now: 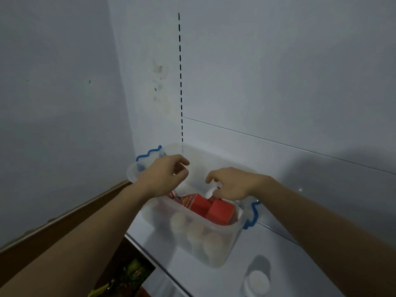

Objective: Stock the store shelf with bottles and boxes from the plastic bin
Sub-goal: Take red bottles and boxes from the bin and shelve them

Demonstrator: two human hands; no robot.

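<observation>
**Both hands over the bin on the white shelf**

Clear plastic bin (216, 249) sits on the white shelf (289, 260), pushed toward the back left corner, close to the slotted upright (181, 82) on the rear wall. Blue latch handles at each end: one at far left (147, 157), one at near right (252, 215).

Contents, as seen through the wall and over the rim: two red boxes (211, 205) lying side by side in the right half; a row of white bottles (196, 232) against the near wall, round ends toward me; something red-labelled at left, mostly hidden under my wrist.

My left hand (162, 174) hovers over the bin's left end, fingers loosely curled, thumb and forefinger close together; I cannot tell whether they pinch anything. My right hand (231, 183) is lower, over the red boxes, fingers bent downward around a white bottle top (212, 189). Contact looks likely, grip not confirmed.

One white bottle (257, 282) stands on the shelf outside the bin, near the front edge, well apart from both hands.

Below left of the shelf: brown wooden trim (64, 217) and a blurred green package (132, 273).
</observation>
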